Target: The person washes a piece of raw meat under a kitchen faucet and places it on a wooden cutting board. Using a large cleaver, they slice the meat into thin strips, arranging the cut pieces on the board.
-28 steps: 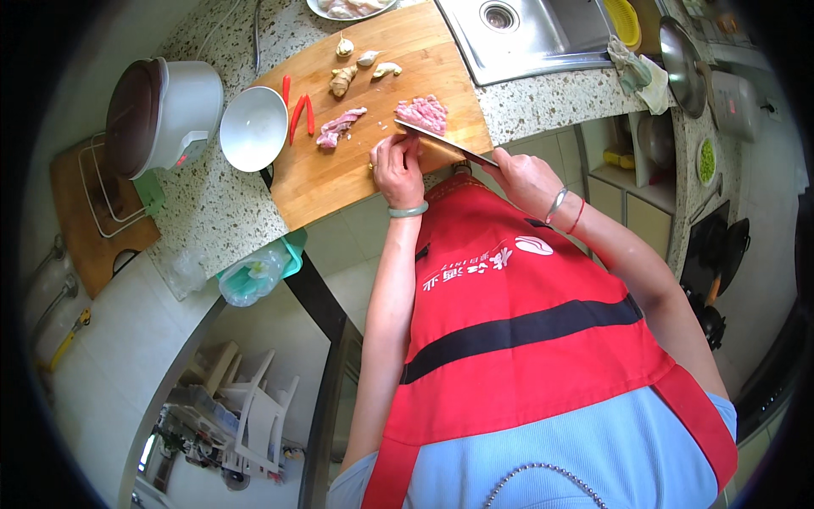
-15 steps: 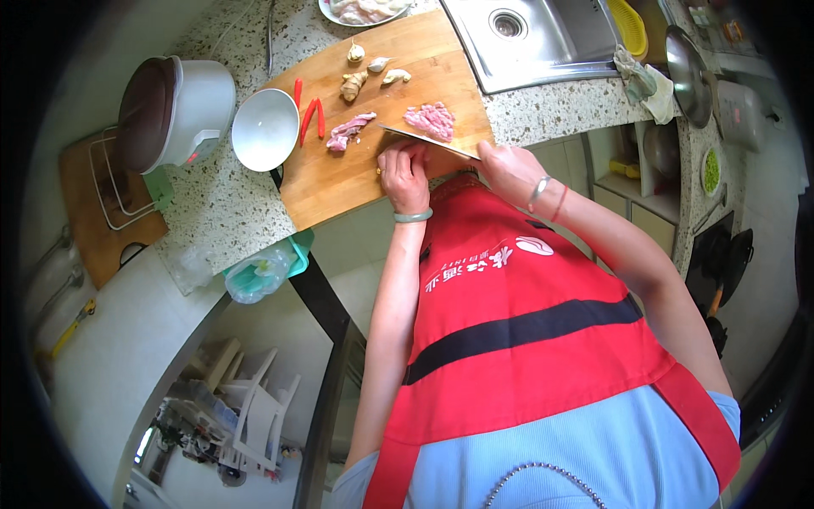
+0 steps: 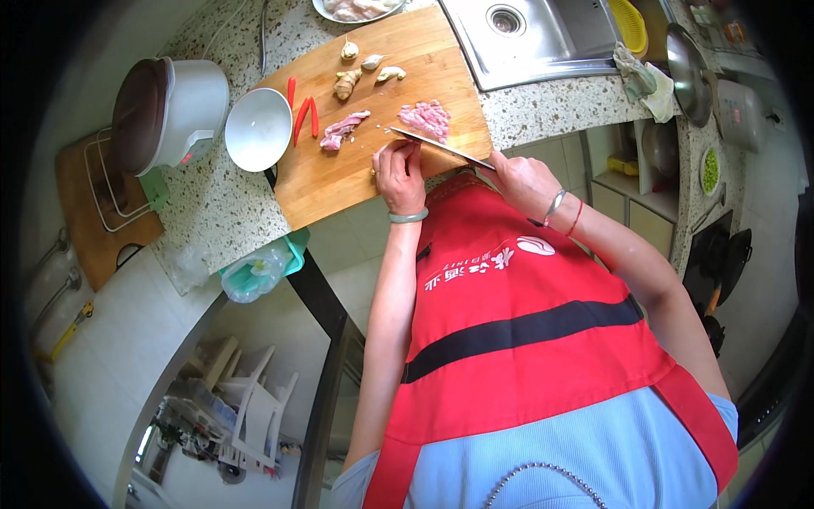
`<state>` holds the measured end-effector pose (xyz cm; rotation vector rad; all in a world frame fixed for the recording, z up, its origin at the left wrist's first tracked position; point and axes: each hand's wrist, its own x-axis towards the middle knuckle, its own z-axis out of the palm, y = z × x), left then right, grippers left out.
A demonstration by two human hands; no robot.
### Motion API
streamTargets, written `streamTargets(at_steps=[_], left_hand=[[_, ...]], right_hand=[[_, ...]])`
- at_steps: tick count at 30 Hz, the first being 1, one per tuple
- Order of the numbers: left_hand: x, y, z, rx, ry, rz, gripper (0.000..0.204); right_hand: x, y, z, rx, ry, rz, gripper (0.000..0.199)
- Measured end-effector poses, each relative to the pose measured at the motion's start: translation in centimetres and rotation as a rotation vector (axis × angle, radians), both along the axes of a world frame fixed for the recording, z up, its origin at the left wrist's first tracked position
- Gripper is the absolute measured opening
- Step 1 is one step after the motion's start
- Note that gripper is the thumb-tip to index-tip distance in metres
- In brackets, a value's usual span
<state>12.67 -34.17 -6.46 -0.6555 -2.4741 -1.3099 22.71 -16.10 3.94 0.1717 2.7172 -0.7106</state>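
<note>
My right hand (image 3: 526, 181) grips the handle of a kitchen knife (image 3: 443, 148). The blade slants across the near edge of the wooden cutting board (image 3: 339, 191), its tip pointing to the far left. Left of the blade, my left hand (image 3: 399, 176) rests at the board's near edge with its fingers curled down; whatever lies under them is hidden. Just beyond the knife is a pile of diced pink meat (image 3: 426, 119), with small bits near the tip. A longer strip of raw meat (image 3: 344, 130) lies further left on the board.
Red chilies (image 3: 305, 117), ginger (image 3: 347, 83) and garlic (image 3: 349, 51) lie on the board. A white bowl (image 3: 259, 130) overlaps its left edge, beside a rice cooker (image 3: 191, 110). At the back stands a plate of raw meat (image 3: 356, 10); the steel sink (image 3: 560, 64) is right.
My right hand and the knife have shifted slightly right and toward me, and more of the blade shows. My left hand stays curled at the board's edge. The view has moved slightly.
</note>
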Motion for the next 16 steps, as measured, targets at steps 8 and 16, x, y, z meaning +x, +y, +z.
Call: streamTargets(at_steps=[8, 16], left_hand=[[0.1, -0.2, -0.1, 0.003, -0.022, 0.008, 0.01], [0.0, -0.4, -0.1, -0.032, -0.041, -0.02, 0.009]], right_hand=[[-1.3, -0.1, 0.5, -0.058, -0.109, 0.001, 0.027], [-4.3, -1.5, -2.4, -0.035, -0.072, 0.028, 0.022]])
